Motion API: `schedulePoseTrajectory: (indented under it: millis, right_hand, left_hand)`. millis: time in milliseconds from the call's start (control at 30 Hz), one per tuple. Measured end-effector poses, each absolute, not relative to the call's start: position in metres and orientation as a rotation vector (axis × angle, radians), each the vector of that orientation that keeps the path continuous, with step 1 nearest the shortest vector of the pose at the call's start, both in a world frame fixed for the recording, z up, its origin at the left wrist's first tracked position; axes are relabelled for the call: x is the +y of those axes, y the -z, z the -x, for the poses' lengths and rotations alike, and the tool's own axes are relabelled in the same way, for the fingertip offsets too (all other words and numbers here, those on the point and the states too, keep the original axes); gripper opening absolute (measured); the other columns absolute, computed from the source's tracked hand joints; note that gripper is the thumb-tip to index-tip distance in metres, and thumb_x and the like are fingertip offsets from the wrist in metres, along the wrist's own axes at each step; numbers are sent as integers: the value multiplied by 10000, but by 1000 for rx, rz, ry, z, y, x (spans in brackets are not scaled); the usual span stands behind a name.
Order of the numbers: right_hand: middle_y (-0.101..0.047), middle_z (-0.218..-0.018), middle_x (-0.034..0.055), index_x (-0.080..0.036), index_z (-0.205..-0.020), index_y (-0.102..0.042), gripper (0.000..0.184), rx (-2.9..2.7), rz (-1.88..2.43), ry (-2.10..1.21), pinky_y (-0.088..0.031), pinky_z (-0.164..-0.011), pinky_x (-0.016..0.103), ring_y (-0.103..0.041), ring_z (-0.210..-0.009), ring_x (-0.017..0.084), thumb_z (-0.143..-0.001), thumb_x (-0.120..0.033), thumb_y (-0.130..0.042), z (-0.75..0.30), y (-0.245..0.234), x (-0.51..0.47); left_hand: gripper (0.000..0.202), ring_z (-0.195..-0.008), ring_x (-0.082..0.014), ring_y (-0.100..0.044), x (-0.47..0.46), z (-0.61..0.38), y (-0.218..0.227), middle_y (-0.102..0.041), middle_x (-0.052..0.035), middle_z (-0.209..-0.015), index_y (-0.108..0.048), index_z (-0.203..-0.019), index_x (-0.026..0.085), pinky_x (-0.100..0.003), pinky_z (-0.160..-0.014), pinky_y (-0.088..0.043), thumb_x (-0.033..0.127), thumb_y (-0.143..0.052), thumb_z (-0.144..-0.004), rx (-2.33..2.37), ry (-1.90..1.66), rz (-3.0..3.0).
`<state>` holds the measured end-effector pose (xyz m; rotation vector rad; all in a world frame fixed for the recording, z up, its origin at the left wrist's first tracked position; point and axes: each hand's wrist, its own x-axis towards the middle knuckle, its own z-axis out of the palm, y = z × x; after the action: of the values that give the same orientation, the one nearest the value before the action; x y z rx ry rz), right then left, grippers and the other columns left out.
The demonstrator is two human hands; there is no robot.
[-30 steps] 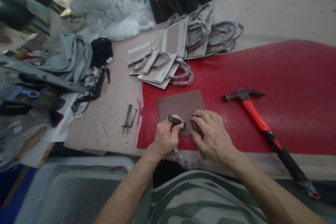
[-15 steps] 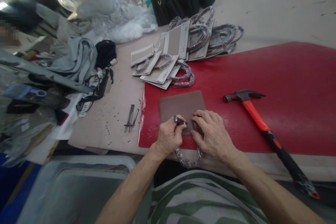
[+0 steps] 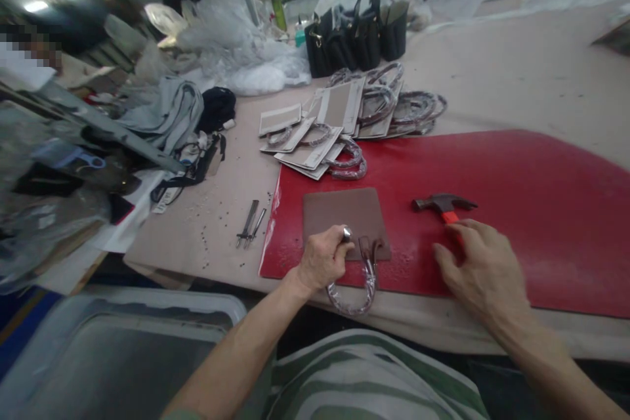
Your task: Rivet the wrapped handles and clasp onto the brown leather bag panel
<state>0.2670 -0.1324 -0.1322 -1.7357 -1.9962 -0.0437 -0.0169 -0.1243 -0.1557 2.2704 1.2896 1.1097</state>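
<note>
My left hand (image 3: pixel 322 258) grips a small metal punch (image 3: pixel 346 233), held upright on the near edge of a brown leather panel (image 3: pixel 344 215). The panel lies on a red mat (image 3: pixel 516 210), and its plastic-wrapped handle (image 3: pixel 355 294) loops over the table's front edge. My right hand (image 3: pixel 485 272) hovers with fingers spread over the orange handle of a hammer (image 3: pixel 445 205), just touching or just above it; the frame does not show a grip. The hammer's head lies on the mat, to the right of the panel.
Several more panels with wrapped handles (image 3: pixel 344 125) are piled at the mat's far edge, with black bags (image 3: pixel 354 39) behind them. Loose punches (image 3: pixel 251 223) lie left of the mat. Cloth and plastic (image 3: pixel 172 111) clutter the left. A grey bin (image 3: pixel 123 354) stands below. A person stands at the far end.
My right hand left the leather panel and moved right to the hammer's handle. My left hand turned the punch upright. My head tilted up, showing more of the far table.
</note>
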Motion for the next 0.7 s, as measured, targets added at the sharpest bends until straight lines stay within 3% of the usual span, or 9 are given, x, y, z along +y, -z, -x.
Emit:
schedulePoseTrajectory:
  millis: [100, 167, 267, 367, 433, 500, 600, 700]
  right_hand:
    - [-580, -799, 127, -224, -831, -551, 145, -1962, 2087, -102, -397, -588, 409, -539, -672, 269, -869, -355, -503, -298, 126, -135]
    - [-491, -645, 51, -252, -705, -458, 166, -1746, 2181, -545, -327, -511, 353, -432, -547, 194, -810, -310, -573, -306, 121, -134]
    - [-480, -613, -1, -235, -711, -472, 223, -1204, 1939, -1360, -368, -470, 282, -423, -515, 141, -707, -302, -685, -298, 112, -133]
    - [-455, -631, -37, -216, -784, -498, 249, -790, 1685, -1708, -356, -414, 221, -374, -457, 85, -661, -293, -700, -277, 97, -137]
    - [-397, -611, -68, -222, -782, -466, 262, -668, 1648, -1709, -277, -370, 187, -291, -416, 56, -698, -326, -692, -261, 80, -143]
    - [-383, -595, -73, -234, -778, -447, 307, -809, 1654, -1574, -242, -350, 187, -283, -399, 61, -800, -464, -649, -246, 58, -149]
    - [-446, -575, -42, -244, -777, -460, 418, -1380, 1622, -1097, -283, -367, 222, -382, -410, 103, -916, -637, -488, -229, 23, -157]
    - [-437, -486, -40, -260, -736, -421, 421, -1906, 1489, -532, -240, -394, 259, -392, -373, 124, -977, -603, -387, -219, 4, -161]
  left_hand:
    - [94, -780, -208, -712, -124, 16, 157, -710, -74, -882, -571, -1006, 187, -306, -718, -580, 163, -518, -932, 1272, -1123, -2272]
    - [104, -789, -207, -717, -123, 16, 158, -713, -70, -888, -573, -1013, 191, -300, -721, -580, 165, -526, -924, 1273, -1136, -2276]
    - [112, -782, -195, -717, -122, 15, 159, -712, -56, -874, -581, -1009, 197, -286, -719, -576, 162, -539, -912, 1287, -1133, -2268]
    - [121, -783, -193, -717, -121, 14, 161, -712, -50, -864, -591, -1004, 193, -286, -733, -575, 146, -550, -900, 1285, -1137, -2247]
    - [129, -796, -196, -719, -121, 14, 162, -715, -49, -869, -595, -1003, 192, -288, -745, -576, 137, -556, -893, 1289, -1149, -2224]
    - [130, -805, -200, -720, -120, 14, 163, -718, -54, -881, -598, -1004, 190, -293, -750, -577, 137, -558, -893, 1290, -1160, -2212]
    - [142, -808, -206, -720, -120, 13, 165, -720, -61, -886, -600, -1020, 185, -299, -747, -576, 135, -556, -894, 1283, -1174, -2216]
    - [150, -812, -207, -719, -119, 13, 167, -717, -64, -881, -601, -1020, 182, -298, -744, -571, 124, -554, -890, 1288, -1174, -2231]
